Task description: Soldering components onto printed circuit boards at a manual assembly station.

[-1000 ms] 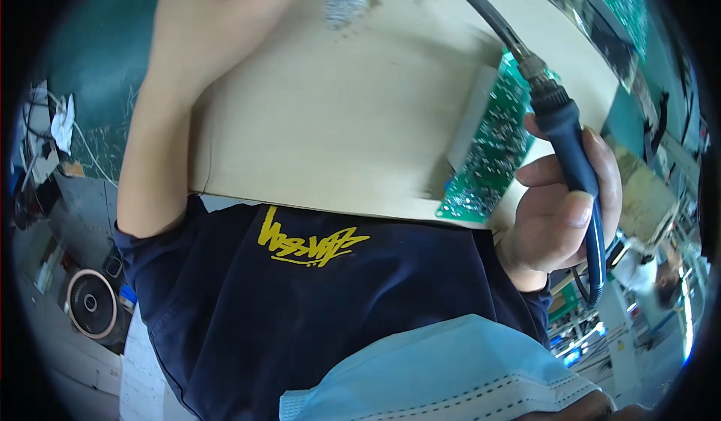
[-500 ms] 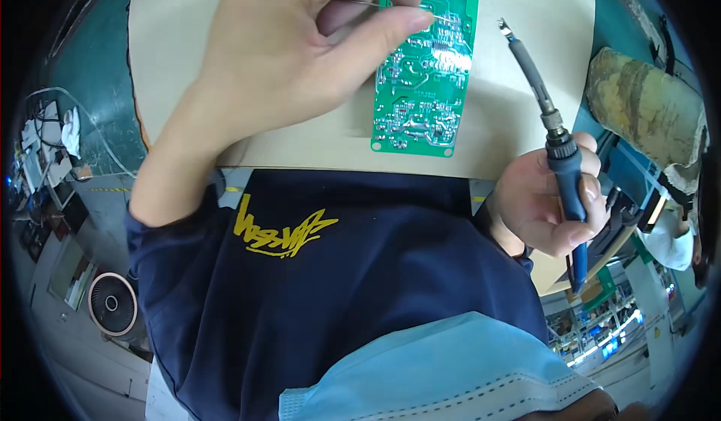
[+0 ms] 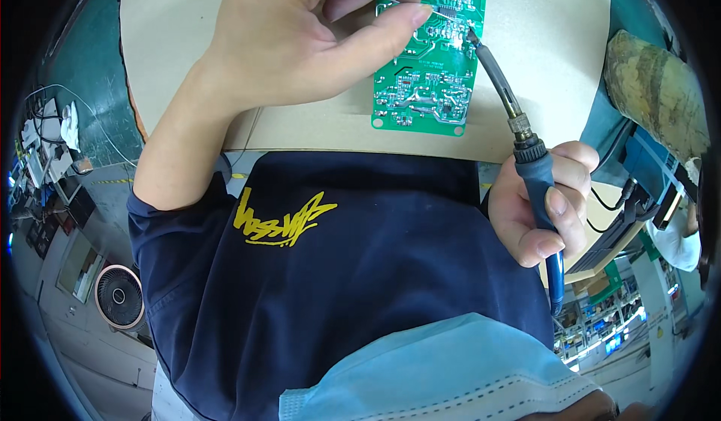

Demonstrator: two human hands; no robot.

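A green circuit board (image 3: 420, 94) lies on brown cardboard, its soldered side up. My left hand (image 3: 323, 38) reaches over its left part, thumb and fingers pinching a thin solder wire (image 3: 444, 16) whose end points at the board's right side. In my right hand (image 3: 552, 203) is a blue-handled soldering iron (image 3: 535, 173), gripped around the handle. The iron's tip is at the board's right edge, near the wire's end; whether the two touch I cannot tell. My left fingers hide part of the board's upper left.
Brown cardboard (image 3: 180, 38) covers the green bench (image 3: 86, 113). At the right are a stained, rolled-looking piece (image 3: 653, 90) and a blue box (image 3: 650, 162) with black cables. A fan (image 3: 120, 296) stands at lower left. Another person's white sleeve (image 3: 674, 244) shows at far right.
My right hand has brought the soldering iron left, so its tip has gone from beside the board to its right edge. My left hand still pinches the solder wire.
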